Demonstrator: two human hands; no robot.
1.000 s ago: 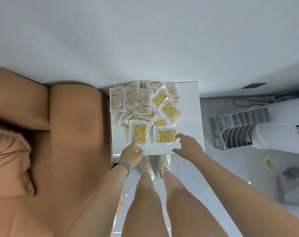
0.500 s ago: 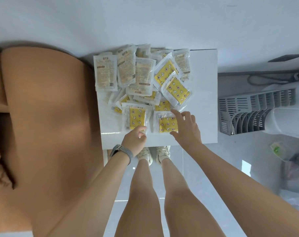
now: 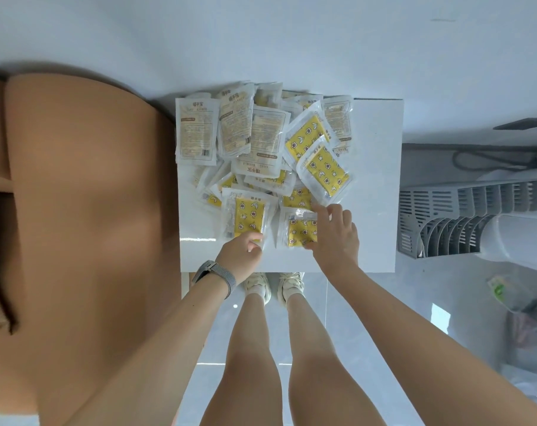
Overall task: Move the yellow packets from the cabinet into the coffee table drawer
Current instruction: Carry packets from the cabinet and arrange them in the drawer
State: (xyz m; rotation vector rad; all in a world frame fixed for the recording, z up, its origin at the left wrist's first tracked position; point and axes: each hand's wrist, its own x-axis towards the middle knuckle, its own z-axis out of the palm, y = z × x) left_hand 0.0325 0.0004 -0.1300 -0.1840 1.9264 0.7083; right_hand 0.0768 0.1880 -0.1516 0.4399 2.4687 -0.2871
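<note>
A heap of several yellow packets [image 3: 262, 142] in clear wrappers lies on the white cabinet top [image 3: 375, 186]. My left hand [image 3: 241, 255] pinches the near edge of one upright packet [image 3: 248, 218] at the front of the heap. My right hand [image 3: 335, 238] lies on the neighbouring front packet [image 3: 299, 230], its fingers and thumb curled round that packet's right side. The coffee table drawer is not in view.
A tan sofa arm [image 3: 85, 195] stands against the cabinet's left side. To the right stands a white and grey appliance with slatted vents [image 3: 464, 219], with cables on the floor behind it. A bag [image 3: 531, 327] lies at the far right. My legs and shoes are below the cabinet's front edge.
My head has come closer to the cabinet. My right hand has slid forward onto the right front packet and closed round it. My left hand has kept its pinch on the left front packet.
</note>
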